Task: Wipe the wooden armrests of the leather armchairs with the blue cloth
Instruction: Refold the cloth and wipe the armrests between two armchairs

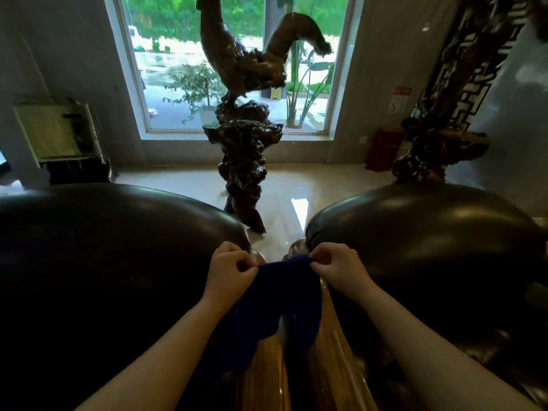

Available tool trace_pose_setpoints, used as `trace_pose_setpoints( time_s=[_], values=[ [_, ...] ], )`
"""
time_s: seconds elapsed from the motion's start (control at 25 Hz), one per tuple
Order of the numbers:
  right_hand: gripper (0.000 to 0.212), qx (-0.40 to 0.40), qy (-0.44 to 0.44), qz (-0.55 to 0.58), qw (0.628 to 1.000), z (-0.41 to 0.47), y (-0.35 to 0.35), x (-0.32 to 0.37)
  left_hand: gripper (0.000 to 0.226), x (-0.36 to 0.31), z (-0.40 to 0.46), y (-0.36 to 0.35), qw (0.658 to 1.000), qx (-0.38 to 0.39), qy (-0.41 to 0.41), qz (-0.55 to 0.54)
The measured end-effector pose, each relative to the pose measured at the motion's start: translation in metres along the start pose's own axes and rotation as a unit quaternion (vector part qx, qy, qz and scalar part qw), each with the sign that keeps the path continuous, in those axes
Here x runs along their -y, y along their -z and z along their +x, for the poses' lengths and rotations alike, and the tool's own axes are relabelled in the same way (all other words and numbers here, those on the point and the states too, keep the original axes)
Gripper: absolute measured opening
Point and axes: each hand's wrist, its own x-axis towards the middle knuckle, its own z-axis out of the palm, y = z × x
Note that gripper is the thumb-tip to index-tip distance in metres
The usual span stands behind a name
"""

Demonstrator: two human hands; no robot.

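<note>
Between the two dark leather armchairs point(430, 247), the left hand point(229, 269) and right hand point(336, 266) each pinch a top corner of the blue cloth point(278, 304) with curled fingers; it hangs over the glossy wooden armrests point(332, 366).

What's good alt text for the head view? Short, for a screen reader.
Two bare hands, left hand and right hand, pinch the top corners of a blue cloth, stretched between them and hanging over two wooden armrests between two dark leather armchairs. Beyond, a dark gnarled wood sculpture stands on a glossy floor before a window.
</note>
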Motion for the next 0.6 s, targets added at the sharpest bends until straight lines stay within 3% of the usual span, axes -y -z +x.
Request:
trace_pose_setpoints(
  time_s=[0.2,0.4,0.6],
  values=[
    [0.006,-0.068,0.026,0.005,0.997,-0.026,0.092,0.048,0.018,-0.094,-0.008,0.041,0.994,-0.006,-0.110,0.024],
    [0.003,-0.122,0.021,0.003,0.992,-0.085,0.144,0.049,0.019,-0.166,-0.053,0.033,0.994,0.013,-0.105,0.009],
    [0.006,-0.141,0.007,0.036,0.989,-0.163,0.165,0.002,0.012,-0.211,-0.123,-0.009,0.996,0.001,-0.085,-0.017]
  ],
)
